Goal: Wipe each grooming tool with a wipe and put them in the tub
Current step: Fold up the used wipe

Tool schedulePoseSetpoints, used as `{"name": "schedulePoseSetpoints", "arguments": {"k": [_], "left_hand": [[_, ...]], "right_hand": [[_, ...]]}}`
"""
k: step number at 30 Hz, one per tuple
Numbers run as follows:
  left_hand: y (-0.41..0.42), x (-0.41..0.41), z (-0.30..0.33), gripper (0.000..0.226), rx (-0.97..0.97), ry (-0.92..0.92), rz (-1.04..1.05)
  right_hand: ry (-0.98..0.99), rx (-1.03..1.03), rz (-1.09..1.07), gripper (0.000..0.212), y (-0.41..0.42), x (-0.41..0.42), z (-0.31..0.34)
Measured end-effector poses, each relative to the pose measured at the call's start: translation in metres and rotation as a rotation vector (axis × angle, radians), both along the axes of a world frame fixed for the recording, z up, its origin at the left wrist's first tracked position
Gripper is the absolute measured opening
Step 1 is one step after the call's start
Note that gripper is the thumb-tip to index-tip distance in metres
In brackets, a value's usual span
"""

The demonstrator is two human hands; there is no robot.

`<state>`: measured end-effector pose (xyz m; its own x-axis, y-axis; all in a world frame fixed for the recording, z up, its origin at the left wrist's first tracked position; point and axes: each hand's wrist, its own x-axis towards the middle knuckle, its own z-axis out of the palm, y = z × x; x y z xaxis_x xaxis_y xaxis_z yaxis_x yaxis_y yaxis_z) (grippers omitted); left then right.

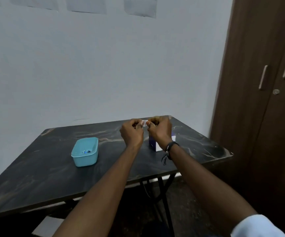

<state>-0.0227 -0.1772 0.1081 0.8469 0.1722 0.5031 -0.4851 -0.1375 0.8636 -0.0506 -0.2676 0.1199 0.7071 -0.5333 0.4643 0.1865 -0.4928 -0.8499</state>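
Counter (pixel 52 168): dark, marbled top, set against a pale wall.
Tub (pixel 84 152): light blue, on the counter's left part, well apart from the hands; small dark items lie inside, too small to identify.
Left hand (pixel 132 132): raised above the counter, fingers curled, pinching the left edge of a sachet (pixel 144 123).
Sachet: small, white, printed, held between both hands.
Right hand (pixel 160 130): pinching the sachet's right edge; dark band at the wrist.
Box (pixel 152 144): blue and white, upright on the counter, partly hidden behind the right wrist.
Wardrobe (pixel 266 100): brown, far right.
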Motion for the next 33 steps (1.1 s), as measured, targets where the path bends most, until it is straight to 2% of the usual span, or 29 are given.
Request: {"name": "schedulePoseSetpoints", "arguments": {"k": [11,17,23,33], "left_hand": [[-0.170,-0.096,-0.028,0.005,0.086,0.057,-0.387],[-0.256,-0.161,-0.064,0.006,0.155,0.112,-0.541],[-0.300,-0.186,-0.144,0.008,0.312,0.263,-0.620],[-0.297,-0.181,-0.305,0.022,0.632,0.588,-0.672]], "right_hand": [[0.063,0.013,-0.400,0.006,-0.148,-0.134,-0.024],[0.140,0.039,-0.576,0.006,-0.222,-0.211,-0.059],[0.308,0.087,-0.619,0.008,-0.267,-0.239,-0.143],[0.683,0.282,-0.530,0.011,-0.273,-0.236,-0.316]]}}
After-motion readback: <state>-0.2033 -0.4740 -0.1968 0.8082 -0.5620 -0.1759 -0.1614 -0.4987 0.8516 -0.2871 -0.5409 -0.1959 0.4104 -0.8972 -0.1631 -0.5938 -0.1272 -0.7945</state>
